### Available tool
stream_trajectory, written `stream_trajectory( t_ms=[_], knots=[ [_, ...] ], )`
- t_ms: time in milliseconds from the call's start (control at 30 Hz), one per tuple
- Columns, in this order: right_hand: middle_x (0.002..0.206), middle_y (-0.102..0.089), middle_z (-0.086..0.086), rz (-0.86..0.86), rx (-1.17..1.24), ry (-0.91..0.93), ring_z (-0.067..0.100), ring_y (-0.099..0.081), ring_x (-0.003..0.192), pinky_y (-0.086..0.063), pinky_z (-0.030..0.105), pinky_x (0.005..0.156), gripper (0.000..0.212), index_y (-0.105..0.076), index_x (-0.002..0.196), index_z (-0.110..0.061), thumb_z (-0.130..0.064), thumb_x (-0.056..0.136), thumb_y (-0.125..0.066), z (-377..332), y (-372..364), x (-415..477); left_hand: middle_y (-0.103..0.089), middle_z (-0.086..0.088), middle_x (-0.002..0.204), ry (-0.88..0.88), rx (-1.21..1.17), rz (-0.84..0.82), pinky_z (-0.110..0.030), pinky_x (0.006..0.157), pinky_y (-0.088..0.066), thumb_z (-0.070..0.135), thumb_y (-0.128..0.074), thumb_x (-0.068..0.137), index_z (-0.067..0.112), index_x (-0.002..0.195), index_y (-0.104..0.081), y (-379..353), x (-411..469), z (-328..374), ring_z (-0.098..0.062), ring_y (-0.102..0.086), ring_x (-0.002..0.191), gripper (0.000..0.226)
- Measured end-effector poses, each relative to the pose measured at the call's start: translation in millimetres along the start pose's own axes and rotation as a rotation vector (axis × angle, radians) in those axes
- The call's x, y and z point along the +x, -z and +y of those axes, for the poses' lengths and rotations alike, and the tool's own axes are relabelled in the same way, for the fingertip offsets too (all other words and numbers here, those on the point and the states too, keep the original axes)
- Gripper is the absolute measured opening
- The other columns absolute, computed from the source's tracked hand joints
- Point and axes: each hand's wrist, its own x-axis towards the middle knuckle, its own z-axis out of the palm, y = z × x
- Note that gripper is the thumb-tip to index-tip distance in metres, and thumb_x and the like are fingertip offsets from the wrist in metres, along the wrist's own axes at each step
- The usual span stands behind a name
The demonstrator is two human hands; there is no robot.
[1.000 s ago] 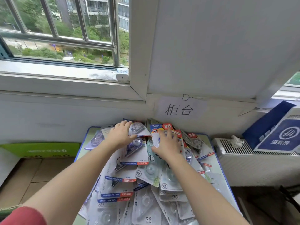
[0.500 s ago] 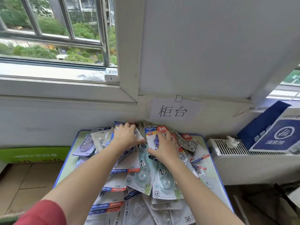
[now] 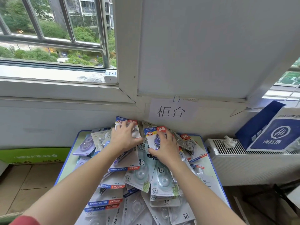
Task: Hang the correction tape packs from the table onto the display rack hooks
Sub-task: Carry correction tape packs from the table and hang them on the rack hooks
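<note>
Several correction tape packs (image 3: 139, 176) lie heaped on a small blue-rimmed table (image 3: 65, 168) against the wall. At the far end of the heap, my left hand (image 3: 124, 139) grips a pack with a red "36" label (image 3: 121, 121), fingers curled over its top and thumb at its right side. Just to the right, my right hand (image 3: 164, 147) pinches a pack holding a purple tape (image 3: 151, 133), thumb at its lower edge. No display rack or hook is in view.
A white radiator (image 3: 243, 161) stands right of the table, with a crumpled tissue (image 3: 228, 141) and a blue paper bag (image 3: 276, 133) on it. A green carton (image 3: 32, 155) lies at the left. A paper sign (image 3: 170, 111) hangs on the wall.
Both hands have slid toward the wall end of the heap, and their fingers have gone from lying flat on the packs to curling round one pack each.
</note>
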Motion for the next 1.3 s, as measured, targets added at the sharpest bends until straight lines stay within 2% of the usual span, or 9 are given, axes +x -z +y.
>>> stream_trajectory(
  t_ms=[133,233,333,433,533,733,933,1067,1300],
  knots=[
    [0.159,-0.007,0.003,0.002,0.028,0.012,0.030,-0.015,0.144,-0.018,0.041,0.115,0.084,-0.020,0.150,-0.028,-0.047,0.081,-0.066,4,3,-6,-0.009,-0.004,0.159,-0.063,0.054,-0.099,-0.042,0.114,-0.018,0.077,-0.022,0.054,0.034,0.148,-0.022,5,-39,-8,-0.029,-0.017,0.143,0.104],
    [0.160,-0.006,0.004,0.003,0.023,0.016,0.030,-0.013,0.145,-0.017,0.040,0.116,0.085,-0.020,0.150,-0.028,-0.048,0.081,-0.066,8,2,-12,0.006,-0.003,0.161,-0.089,0.167,-0.195,-0.045,0.117,-0.010,0.071,-0.045,0.073,0.035,0.152,-0.006,0,-56,-16,-0.028,-0.003,0.147,0.095],
    [0.160,-0.006,0.005,0.009,-0.004,0.005,0.030,-0.012,0.145,-0.015,0.039,0.117,0.085,-0.019,0.150,-0.028,-0.050,0.082,-0.065,11,-1,-18,0.001,-0.003,0.160,-0.033,0.071,-0.192,-0.050,0.117,-0.010,0.069,-0.059,0.076,0.031,0.150,-0.015,-2,-52,-12,-0.029,0.004,0.147,0.094],
    [0.159,-0.007,0.008,0.016,-0.007,-0.017,0.031,-0.011,0.145,-0.015,0.039,0.117,0.087,-0.019,0.150,-0.027,-0.053,0.081,-0.065,12,-3,-22,-0.016,-0.009,0.153,0.073,-0.044,-0.066,-0.058,0.111,-0.022,0.068,-0.063,0.075,0.021,0.140,-0.029,-8,-40,2,-0.032,-0.003,0.144,0.088],
    [0.157,-0.012,0.009,0.027,-0.003,-0.027,0.030,-0.018,0.142,-0.017,0.035,0.114,0.087,-0.020,0.150,-0.027,-0.052,0.081,-0.065,13,-3,-27,-0.013,-0.009,0.154,0.171,-0.039,-0.003,-0.060,0.111,-0.019,0.055,-0.064,0.080,0.016,0.142,-0.022,-16,-36,6,-0.040,-0.004,0.143,0.085],
    [0.155,-0.015,0.007,0.069,0.006,-0.065,0.032,-0.021,0.137,-0.025,0.041,0.110,0.086,-0.021,0.149,-0.028,-0.052,0.080,-0.066,16,2,-41,-0.011,-0.009,0.156,0.225,-0.062,-0.020,-0.055,0.113,-0.014,0.062,-0.051,0.086,0.027,0.149,-0.019,-17,-34,-5,-0.044,-0.008,0.142,0.078],
    [0.154,-0.016,0.006,0.132,0.046,-0.072,0.033,-0.022,0.137,-0.026,0.043,0.111,0.081,-0.027,0.147,-0.027,-0.046,0.079,-0.067,23,3,-69,-0.025,-0.011,0.146,0.162,-0.016,0.115,-0.044,0.104,-0.028,0.053,-0.056,0.086,0.026,0.142,-0.033,-10,-51,1,-0.038,-0.035,0.127,0.066],
    [0.153,-0.018,0.005,0.204,0.052,-0.094,0.032,-0.025,0.134,-0.031,0.042,0.107,0.075,-0.031,0.144,-0.025,-0.046,0.080,-0.066,38,11,-96,-0.020,-0.008,0.152,0.027,-0.082,0.243,-0.043,0.107,-0.025,0.054,-0.057,0.085,0.030,0.146,-0.028,-8,-72,27,-0.035,-0.030,0.131,0.072],
    [0.150,-0.019,0.009,0.274,0.093,-0.201,0.031,-0.025,0.133,-0.036,0.043,0.104,0.083,-0.025,0.148,-0.023,-0.048,0.081,-0.068,94,16,-174,-0.003,-0.008,0.160,-0.078,-0.097,0.161,-0.045,0.113,-0.018,0.051,-0.061,0.084,0.030,0.152,-0.011,-29,-136,101,-0.032,-0.014,0.142,0.087]
  ],
)
